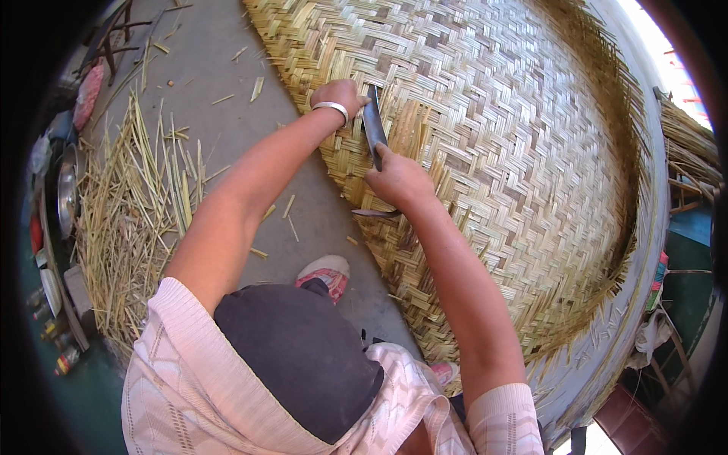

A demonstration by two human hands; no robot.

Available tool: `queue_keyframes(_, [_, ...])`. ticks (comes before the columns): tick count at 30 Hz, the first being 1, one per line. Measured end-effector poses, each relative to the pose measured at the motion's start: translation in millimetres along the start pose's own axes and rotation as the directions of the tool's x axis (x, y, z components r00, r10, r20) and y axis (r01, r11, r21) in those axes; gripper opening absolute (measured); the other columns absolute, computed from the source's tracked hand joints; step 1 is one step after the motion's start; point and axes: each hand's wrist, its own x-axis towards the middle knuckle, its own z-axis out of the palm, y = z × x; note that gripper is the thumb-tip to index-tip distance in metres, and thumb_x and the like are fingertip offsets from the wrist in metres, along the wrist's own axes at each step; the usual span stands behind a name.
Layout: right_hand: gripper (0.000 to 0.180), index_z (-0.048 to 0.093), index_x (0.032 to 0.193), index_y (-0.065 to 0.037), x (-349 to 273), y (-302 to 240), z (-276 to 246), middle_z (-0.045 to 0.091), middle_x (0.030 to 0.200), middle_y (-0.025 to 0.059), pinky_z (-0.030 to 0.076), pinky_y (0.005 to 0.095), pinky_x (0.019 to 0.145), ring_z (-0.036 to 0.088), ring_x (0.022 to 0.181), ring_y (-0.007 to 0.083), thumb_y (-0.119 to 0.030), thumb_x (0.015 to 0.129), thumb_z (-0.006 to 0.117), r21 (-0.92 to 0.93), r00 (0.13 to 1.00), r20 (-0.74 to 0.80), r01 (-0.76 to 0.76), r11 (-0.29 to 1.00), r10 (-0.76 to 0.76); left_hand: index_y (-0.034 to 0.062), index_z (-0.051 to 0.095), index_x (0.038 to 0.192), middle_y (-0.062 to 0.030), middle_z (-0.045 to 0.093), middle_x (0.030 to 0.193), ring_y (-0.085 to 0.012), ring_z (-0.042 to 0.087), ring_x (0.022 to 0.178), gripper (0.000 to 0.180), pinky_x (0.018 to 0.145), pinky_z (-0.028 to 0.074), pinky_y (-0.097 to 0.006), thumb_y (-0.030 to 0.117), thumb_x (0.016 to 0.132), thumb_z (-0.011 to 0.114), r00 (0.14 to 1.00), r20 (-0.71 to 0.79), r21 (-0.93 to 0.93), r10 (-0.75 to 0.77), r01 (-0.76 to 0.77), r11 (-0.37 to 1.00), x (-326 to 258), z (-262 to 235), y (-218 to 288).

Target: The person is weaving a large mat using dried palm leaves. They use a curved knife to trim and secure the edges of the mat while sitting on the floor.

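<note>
A large mat [523, 144] woven from flat split strips slopes up in front of me, its near left edge running diagonally past my hands. My right hand [400, 179] is wrapped round a dark curved knife [372, 125], whose blade points away over the mat's border. The hooked tail of the knife shows below my fist. At the mat's left edge, my left hand [339, 96], with a white bangle on the wrist, is closed near the blade's tip. What its fingers hold is hidden. Raised strip ends [412, 129] stand up right of the blade.
A heap of loose straw-coloured strips [125, 227] lies on the floor at left, beside a metal basin [68, 191]. Offcuts are scattered on the grey floor [220, 45]. My shoe [327, 274] is near the mat's edge. A bundle of stalks [688, 144] stands far right.
</note>
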Motion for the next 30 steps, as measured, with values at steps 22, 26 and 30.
queue_keyframes(22, [0.067,0.043,0.147,-0.014,-114.1,80.4,-1.4,0.051,0.068,-0.0024,0.034,0.0248,0.048,0.042,0.052,0.0048,-0.012,0.083,0.062,0.8,0.988,0.152,-0.128,0.586,0.008,0.0013,0.063,0.111,-0.0035,0.066,0.08,-0.0105,0.059,0.052,0.041,0.045,0.046,-0.025,0.026,0.082,0.078,0.912,0.381,-0.769,0.152,0.221,0.599,11.3,15.3,24.7])
queue_keyframes(26, [0.067,0.043,0.147,-0.013,-100.3,71.2,5.3,0.054,0.07,-0.0009,0.036,0.0245,0.049,0.043,0.054,0.0052,-0.012,0.083,0.062,0.851,0.991,0.133,-0.118,0.512,0.007,0.0065,0.069,0.091,0.0002,0.064,0.07,-0.0084,0.053,0.047,0.023,0.043,0.041,-0.023,0.026,0.082,0.079,0.905,0.4,-0.709,0.144,0.207,0.674,2.8,15.5,19.2])
queue_keyframes(30, [0.063,0.043,0.146,-0.009,-82.0,61.6,8.6,0.047,0.063,-0.0049,0.03,0.0232,0.041,0.038,0.043,0.0055,-0.007,0.086,0.06,0.842,0.996,0.088,-0.066,0.535,-0.015,0.0021,0.07,0.084,-0.0055,0.065,0.065,-0.0135,0.058,0.047,0.029,0.046,0.047,-0.027,0.03,0.082,0.077,0.96,0.254,-0.536,0.122,0.034,0.844,-9.6,10.0,8.7])
